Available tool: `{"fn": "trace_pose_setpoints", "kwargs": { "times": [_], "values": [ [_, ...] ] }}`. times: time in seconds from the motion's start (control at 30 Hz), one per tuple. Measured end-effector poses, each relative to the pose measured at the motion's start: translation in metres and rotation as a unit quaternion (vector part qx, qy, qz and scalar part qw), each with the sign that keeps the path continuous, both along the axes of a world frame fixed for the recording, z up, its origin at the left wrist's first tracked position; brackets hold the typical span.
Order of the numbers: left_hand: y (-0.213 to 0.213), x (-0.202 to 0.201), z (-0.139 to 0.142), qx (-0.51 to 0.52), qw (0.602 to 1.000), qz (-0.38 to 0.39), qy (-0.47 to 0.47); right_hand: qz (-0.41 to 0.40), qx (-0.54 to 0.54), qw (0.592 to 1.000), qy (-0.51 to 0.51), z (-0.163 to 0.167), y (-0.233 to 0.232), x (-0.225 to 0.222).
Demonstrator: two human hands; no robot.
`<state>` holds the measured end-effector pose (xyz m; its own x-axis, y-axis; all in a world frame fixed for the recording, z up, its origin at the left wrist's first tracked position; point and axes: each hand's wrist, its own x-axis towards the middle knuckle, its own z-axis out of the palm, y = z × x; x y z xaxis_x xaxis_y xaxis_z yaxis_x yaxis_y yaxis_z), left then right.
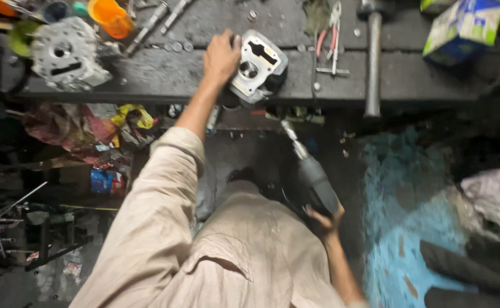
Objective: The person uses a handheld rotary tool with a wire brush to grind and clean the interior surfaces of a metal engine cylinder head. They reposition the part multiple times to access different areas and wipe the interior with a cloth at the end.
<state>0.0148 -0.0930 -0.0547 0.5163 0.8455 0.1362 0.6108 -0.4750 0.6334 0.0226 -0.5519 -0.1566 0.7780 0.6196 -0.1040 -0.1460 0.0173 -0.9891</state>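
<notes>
Nearest me: right hand [325, 219], grip closed around a grey power drill [312, 171], bit angled up toward the surface [164, 77]. Farther off: left hand [221, 57], grip clamped on a silver cast engine cylinder head [258, 67], ported, tilted, resting at the surface's near edge.
</notes>
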Motion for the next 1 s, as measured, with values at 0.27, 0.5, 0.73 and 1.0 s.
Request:
{"fn": "trace_pose_setpoints", "kwargs": {
  "times": [0.27,0.5,0.73,1.0],
  "values": [
    [-0.039,-0.024,-0.035,-0.015,0.973,0.17,-0.156,0.057,0.03,0.997,0.047,-0.012,-0.016,0.036],
    [-0.061,-0.062,-0.019,0.047,0.958,0.136,-0.246,0.044,0.006,0.898,-0.439,0.078,0.111,0.09],
    [-0.12,-0.138,-0.049,-0.064,0.953,0.15,-0.256,0.052,-0.129,0.81,-0.57,0.112,0.258,0.102],
    [-0.181,-0.238,-0.124,-0.219,0.903,0.278,-0.246,0.087,-0.091,0.743,-0.657,0.084,0.307,0.098]
  ]
}}
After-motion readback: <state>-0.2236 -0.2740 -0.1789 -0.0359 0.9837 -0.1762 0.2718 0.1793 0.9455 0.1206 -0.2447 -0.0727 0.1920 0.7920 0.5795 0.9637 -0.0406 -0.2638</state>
